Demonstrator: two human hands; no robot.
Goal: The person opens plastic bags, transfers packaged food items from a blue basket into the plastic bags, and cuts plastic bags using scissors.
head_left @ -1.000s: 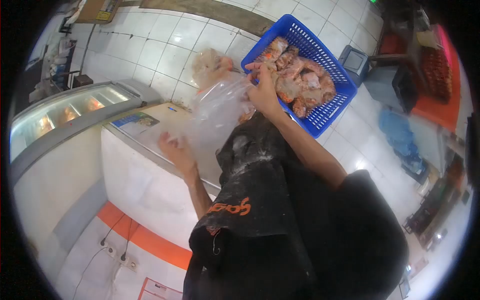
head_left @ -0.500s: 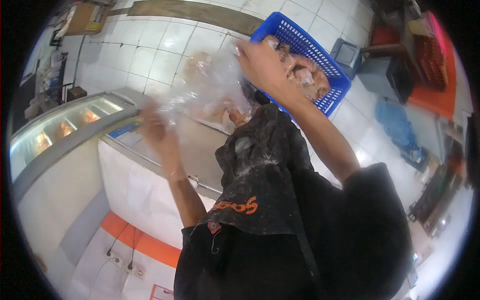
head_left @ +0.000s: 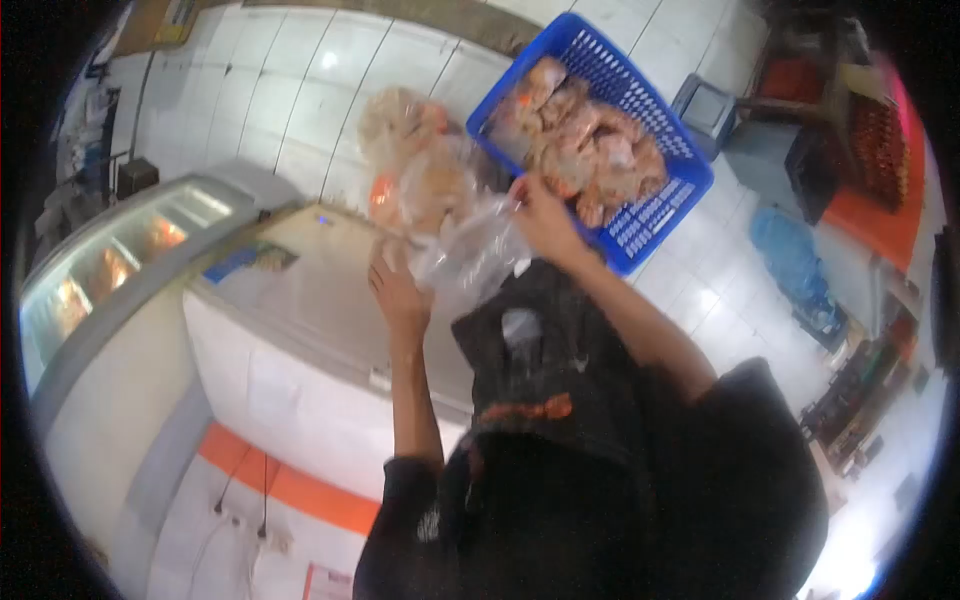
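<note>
From the head camera, holding a clear plastic bag (head_left: 475, 262) between two hands set apart from each other. With the right hand (head_left: 548, 222), pinching the bag's right end, just beside the near edge of a blue basket (head_left: 640, 95). With the left hand (head_left: 402, 295), touching the bag's other end over a pale chest top (head_left: 320, 285), toward its far edge; cannot tell whether closed on the plastic there. Can see raw-looking meat pieces (head_left: 595, 150) heaped inside the basket, closest to its near edge. Can make out filled bags (head_left: 395, 125) too, near the basket's left corner and just past the bag. Can also see a blue sticker (head_left: 245, 263) by the chest top's left corner, and a lit display case (head_left: 110, 265) farther left. Wearing a dark apron (head_left: 540, 375).
</note>
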